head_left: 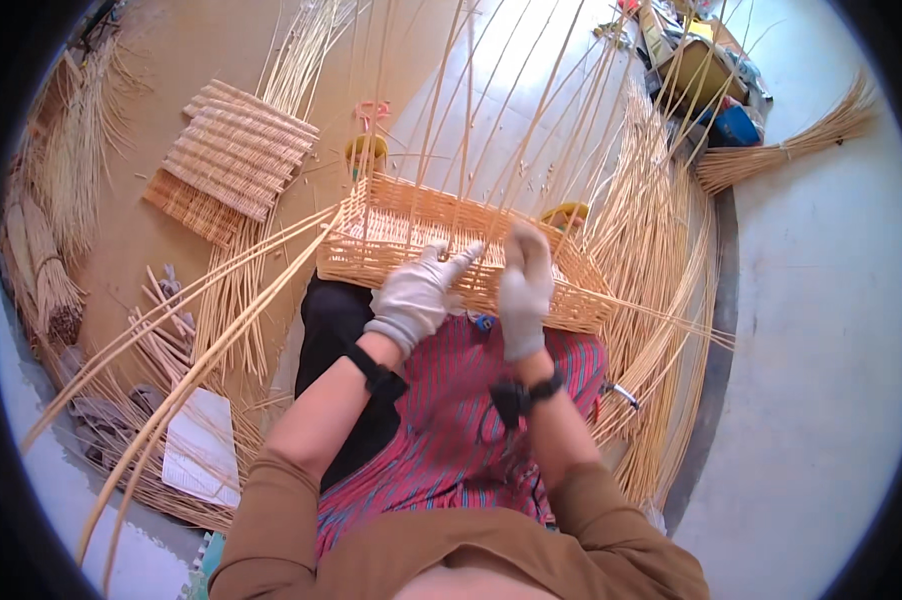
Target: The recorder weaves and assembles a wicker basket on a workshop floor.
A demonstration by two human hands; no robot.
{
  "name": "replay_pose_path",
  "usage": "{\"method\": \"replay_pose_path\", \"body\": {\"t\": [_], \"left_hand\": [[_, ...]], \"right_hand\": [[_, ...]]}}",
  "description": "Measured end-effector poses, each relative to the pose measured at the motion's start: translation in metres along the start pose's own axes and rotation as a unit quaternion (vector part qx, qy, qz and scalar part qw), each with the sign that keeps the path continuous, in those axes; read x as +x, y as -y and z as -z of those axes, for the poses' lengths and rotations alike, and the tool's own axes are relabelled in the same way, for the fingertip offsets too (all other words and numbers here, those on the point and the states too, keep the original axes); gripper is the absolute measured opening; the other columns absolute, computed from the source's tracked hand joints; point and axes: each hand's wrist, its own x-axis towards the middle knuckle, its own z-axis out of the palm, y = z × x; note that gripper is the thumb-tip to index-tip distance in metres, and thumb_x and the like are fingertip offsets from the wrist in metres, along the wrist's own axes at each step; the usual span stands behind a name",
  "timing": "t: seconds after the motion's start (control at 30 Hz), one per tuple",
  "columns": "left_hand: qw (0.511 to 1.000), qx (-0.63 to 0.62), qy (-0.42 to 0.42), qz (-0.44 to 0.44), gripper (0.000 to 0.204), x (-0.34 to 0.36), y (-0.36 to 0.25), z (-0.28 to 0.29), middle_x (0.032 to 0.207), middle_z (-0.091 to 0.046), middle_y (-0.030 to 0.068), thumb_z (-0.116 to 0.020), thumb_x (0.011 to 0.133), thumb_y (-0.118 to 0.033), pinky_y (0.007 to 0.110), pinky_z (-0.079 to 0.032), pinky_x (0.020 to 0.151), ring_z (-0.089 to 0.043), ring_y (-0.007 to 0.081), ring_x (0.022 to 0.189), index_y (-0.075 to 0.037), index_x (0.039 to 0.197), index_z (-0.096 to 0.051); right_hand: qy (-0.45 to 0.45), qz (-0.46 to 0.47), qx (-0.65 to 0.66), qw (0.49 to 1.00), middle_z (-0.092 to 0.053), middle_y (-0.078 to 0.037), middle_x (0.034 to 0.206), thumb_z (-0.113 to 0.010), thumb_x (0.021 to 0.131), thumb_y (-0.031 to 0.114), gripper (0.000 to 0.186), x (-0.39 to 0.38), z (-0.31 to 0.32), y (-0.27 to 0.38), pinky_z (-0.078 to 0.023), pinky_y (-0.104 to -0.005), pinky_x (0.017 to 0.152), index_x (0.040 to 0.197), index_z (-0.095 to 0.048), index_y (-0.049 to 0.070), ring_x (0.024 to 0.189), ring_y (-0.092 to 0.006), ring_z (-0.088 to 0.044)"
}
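A rectangular woven wicker basket [586, 300] lies across my lap on a striped red cloth [441, 390], with long upright stakes rising from its walls. My left hand [419, 300], in a whitish glove, grips the front wall, fingers at the woven top edge. My gloved right hand [524, 285] is raised at that wall, right of the left one, slightly blurred; its fingers are held together, and what they hold, if anything, is unclear. Long loose rods [211, 340] run out from the basket's left end toward the lower left.
Woven panels [231, 150] lie back left. Bundles of cane [636, 190] line both sides, with a tied bundle [771, 155] at upper right. A cluttered pile with a blue container [733, 126] sits behind it. A white sheet [199, 450] lies lower left.
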Motion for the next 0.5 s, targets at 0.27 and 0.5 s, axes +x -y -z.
{"method": "replay_pose_path", "body": {"t": [0.27, 0.5], "left_hand": [[0.997, 0.017, 0.042, 0.07, 0.044, 0.019, -0.008, -0.009, 0.129, -0.055, 0.017, -0.057, 0.097, -0.019, 0.047, -0.054, 0.09, -0.068, 0.0365, 0.098, -0.034, 0.138, -0.056], [0.954, -0.145, -0.231, 0.122, 0.018, -0.038, 0.067, 0.025, 0.106, -0.065, 0.012, -0.07, 0.091, -0.017, 0.036, -0.054, 0.081, -0.066, 0.0274, 0.089, -0.007, 0.106, -0.067]], "right_hand": [[-0.049, -0.17, 0.074, 0.981, -0.061, -0.007, 0.124, -0.046, 0.102, -0.001, 0.042, -0.001, 0.067, -0.017, -0.054, -0.028, 0.083, 0.144, -0.049, 0.008, 0.096, -0.0132, -0.064], [0.21, -0.118, 0.008, 0.971, -0.071, -0.006, 0.1, -0.058, 0.099, 0.005, 0.028, -0.055, 0.012, 0.057, -0.056, -0.033, 0.075, 0.125, -0.066, 0.009, 0.091, -0.0205, -0.069]]}}
